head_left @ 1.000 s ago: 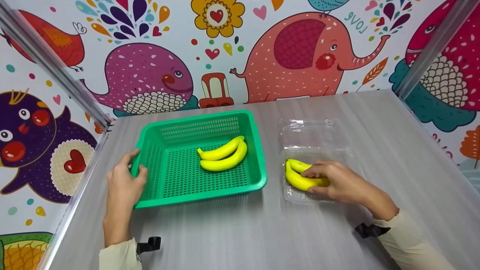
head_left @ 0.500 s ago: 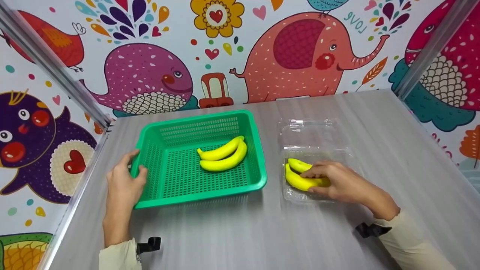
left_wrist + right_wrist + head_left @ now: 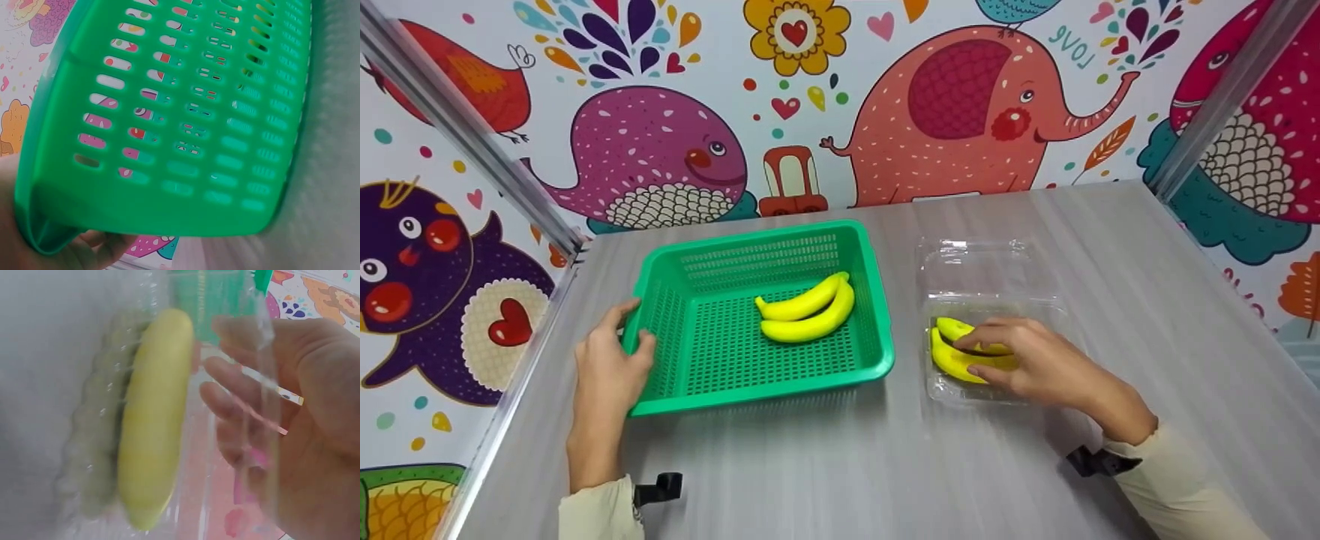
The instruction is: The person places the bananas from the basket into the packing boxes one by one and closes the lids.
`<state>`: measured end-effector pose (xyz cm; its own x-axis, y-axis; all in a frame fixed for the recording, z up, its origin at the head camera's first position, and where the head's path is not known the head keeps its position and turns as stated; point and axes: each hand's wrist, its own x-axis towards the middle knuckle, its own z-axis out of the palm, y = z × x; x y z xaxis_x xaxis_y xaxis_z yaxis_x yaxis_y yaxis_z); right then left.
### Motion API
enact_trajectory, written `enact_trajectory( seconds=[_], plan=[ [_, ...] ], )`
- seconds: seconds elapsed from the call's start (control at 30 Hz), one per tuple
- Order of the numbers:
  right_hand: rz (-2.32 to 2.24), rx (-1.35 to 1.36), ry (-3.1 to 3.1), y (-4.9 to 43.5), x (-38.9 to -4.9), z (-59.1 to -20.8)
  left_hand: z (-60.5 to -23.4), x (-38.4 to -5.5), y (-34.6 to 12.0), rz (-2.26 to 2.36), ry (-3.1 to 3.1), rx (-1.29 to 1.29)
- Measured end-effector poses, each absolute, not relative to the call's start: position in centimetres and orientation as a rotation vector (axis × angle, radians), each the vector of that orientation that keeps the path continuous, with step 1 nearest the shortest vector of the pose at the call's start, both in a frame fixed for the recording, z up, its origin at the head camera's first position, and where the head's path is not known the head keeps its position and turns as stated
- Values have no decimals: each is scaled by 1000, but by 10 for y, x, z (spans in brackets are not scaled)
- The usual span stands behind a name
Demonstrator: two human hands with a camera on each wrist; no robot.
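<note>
My left hand grips the left rim of a green plastic basket, thumb on the inner side. In the left wrist view the slotted basket wall hides most of that hand. Two yellow bananas lie together on the basket floor. To the right, a clear plastic clamshell box has its lid laid back. Two more bananas lie inside it, partly covered by my right hand. In the right wrist view, the right hand's fingers are spread and stand apart from the near banana.
A grey wood-grain table bears the basket and the box, with a gap between them. Printed cartoon walls and metal posts bound the table at the back and sides.
My right hand's thumb and fingers have spread and lifted slightly off the bananas in the clear box. My left hand and the basket have stayed where they were.
</note>
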<state>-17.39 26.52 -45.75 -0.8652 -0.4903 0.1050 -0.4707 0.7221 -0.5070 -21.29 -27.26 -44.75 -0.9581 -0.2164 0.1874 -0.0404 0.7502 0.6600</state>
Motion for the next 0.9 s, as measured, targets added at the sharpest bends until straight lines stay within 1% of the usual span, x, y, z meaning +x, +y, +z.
enact_trajectory(
  seconds=[0.2,0.5,0.9],
  plan=[
    [-825,-778,2897,250,-173,-444,-448,-212,-272,-992,-2700,196],
    [-847,-987,2936,227,-182,-426,-448,-212,-273,-1021,-2694,191],
    [-858,-1017,2921,188,-199,-417,-449,-213,-274,-1005,-2677,182]
  ],
)
